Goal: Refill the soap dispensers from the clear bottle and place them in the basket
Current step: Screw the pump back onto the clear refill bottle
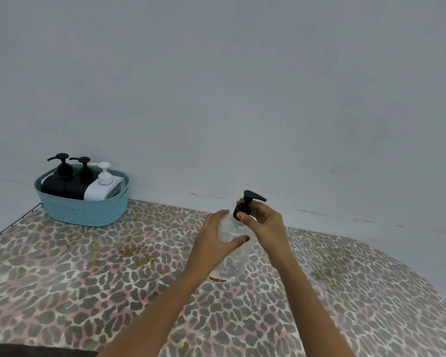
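left hand [211, 240] grips clear bottle [236, 264] | right hand [267, 224] pinches black pump [250, 197] | dispensers [62, 188] in basket [85, 212]

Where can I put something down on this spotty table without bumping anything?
The spotty table is bare between the basket and the clear bottle, all along the near edge left of the left hand, and on the right side past the right hand. It is crowded inside the basket, where three dispensers stand packed side by side.

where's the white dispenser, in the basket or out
In the basket: the white dispenser stands upright inside the teal basket, at its right end beside the two black dispensers.
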A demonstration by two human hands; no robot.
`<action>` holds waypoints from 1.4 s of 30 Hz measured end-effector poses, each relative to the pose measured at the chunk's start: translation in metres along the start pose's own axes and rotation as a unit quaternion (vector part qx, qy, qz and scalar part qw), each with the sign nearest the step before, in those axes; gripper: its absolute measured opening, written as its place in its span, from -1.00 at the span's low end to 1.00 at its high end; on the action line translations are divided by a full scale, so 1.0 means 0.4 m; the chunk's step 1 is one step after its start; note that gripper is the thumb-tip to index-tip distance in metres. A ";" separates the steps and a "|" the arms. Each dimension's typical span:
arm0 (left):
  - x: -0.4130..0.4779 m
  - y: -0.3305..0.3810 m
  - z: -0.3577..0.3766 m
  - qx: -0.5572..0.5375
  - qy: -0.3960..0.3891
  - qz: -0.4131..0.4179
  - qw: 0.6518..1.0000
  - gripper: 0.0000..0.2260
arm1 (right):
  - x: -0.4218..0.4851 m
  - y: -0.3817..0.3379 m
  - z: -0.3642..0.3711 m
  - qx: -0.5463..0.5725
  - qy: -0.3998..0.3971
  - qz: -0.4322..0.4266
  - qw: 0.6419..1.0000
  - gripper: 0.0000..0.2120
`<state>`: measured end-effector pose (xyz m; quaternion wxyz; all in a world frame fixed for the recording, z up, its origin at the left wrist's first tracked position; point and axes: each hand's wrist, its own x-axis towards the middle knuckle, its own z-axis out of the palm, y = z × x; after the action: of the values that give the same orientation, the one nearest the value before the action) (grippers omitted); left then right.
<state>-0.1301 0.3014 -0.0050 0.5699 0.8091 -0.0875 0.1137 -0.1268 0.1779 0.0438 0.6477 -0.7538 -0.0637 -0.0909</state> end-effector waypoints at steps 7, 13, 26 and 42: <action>0.002 0.000 0.000 -0.015 -0.001 -0.003 1.000 -0.45 | 0.018 0.016 0.053 -0.097 0.057 -0.023 0.993 -0.61; 0.004 -0.011 0.002 -0.007 0.002 0.002 1.000 -0.38 | -0.003 -0.007 -0.011 -0.047 -0.068 -0.004 0.997 -0.65; 0.009 -0.015 0.002 -0.015 0.001 0.004 1.000 -0.39 | 0.014 -0.004 -0.011 -0.042 -0.076 -0.010 0.996 -0.70; 0.008 -0.018 0.000 -0.010 0.000 0.007 1.000 -0.40 | 0.022 -0.005 -0.037 -0.020 -0.120 -0.002 0.993 -0.62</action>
<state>-0.1250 0.3036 -0.0105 0.5772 0.8026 -0.0947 0.1170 -0.1196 0.1636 0.0498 0.6201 -0.7719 -0.1402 -0.0023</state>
